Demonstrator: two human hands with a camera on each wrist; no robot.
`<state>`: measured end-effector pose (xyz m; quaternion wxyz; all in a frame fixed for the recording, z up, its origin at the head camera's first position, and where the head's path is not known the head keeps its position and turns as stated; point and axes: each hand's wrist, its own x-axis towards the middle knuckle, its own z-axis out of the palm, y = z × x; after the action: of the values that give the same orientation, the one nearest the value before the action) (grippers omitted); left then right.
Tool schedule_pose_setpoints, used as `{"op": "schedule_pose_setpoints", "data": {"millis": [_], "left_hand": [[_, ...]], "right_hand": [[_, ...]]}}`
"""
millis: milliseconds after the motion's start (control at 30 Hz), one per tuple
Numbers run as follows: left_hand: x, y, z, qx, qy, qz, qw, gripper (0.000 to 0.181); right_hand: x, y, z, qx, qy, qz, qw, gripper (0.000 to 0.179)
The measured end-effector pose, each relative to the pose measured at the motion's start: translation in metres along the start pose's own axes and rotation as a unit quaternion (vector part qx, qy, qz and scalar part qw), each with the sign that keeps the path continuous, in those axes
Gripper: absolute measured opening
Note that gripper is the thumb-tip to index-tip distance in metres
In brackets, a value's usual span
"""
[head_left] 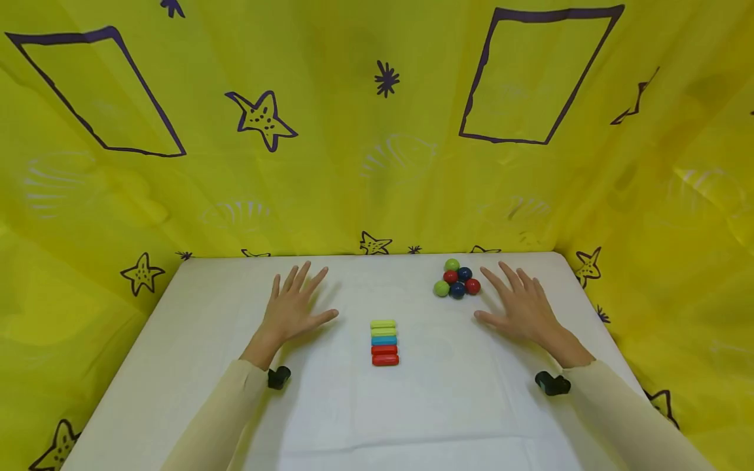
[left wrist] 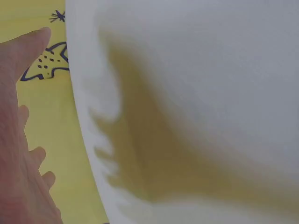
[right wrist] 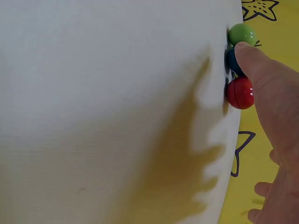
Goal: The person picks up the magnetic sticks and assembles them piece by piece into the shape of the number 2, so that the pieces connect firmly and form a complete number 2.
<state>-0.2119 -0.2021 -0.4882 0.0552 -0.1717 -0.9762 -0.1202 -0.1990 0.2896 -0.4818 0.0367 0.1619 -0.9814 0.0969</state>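
My left hand [head_left: 290, 309] hovers over the left part of the white table, fingers spread and straight, holding nothing. On the right, my right hand [head_left: 521, 307] is likewise spread above the table, with nothing in it. Close to its fingertips lies a cluster of shiny balls: green [head_left: 442, 288], dark blue [head_left: 457, 290] and red [head_left: 472, 286]. Between the hands, small bars lie stacked in a column: yellow-green [head_left: 383, 324], blue [head_left: 384, 341] and red [head_left: 385, 360]. In the right wrist view the thumb covers part of a dark blue ball [right wrist: 232, 60] beside a red ball [right wrist: 240, 93].
The white table [head_left: 377, 412] meets a yellow curtain [head_left: 330, 183] printed with starfish and shells at its back and sides. A small dark device [head_left: 279, 377] sits at the left wrist, another dark device [head_left: 552, 384] at the right. Hand shadows fall on the tabletop.
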Motion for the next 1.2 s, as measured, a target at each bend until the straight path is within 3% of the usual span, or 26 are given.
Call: {"op": "schedule_pose_setpoints", "data": {"millis": [167,400,900,1200], "left_hand": [[0.006,0.01,0.0,-0.032,-0.003,0.026,0.9991,0.089],[0.01,0.025,0.007,-0.082,-0.037,0.052,0.9946,0.076],[0.017,0.053,0.019,-0.193,-0.078,0.101,0.9729,0.047],[0.02,0.064,0.022,-0.215,-0.092,0.117,0.9652,0.042]], "right_hand": [[0.01,0.002,0.001,0.03,0.016,-0.024,0.9991,0.09],[0.018,-0.002,0.009,0.088,0.018,-0.019,0.9958,0.079],[0.026,-0.001,0.021,0.195,0.048,-0.004,0.9796,0.049],[0.031,0.0,0.029,0.199,0.064,0.007,0.9778,0.043]]}}
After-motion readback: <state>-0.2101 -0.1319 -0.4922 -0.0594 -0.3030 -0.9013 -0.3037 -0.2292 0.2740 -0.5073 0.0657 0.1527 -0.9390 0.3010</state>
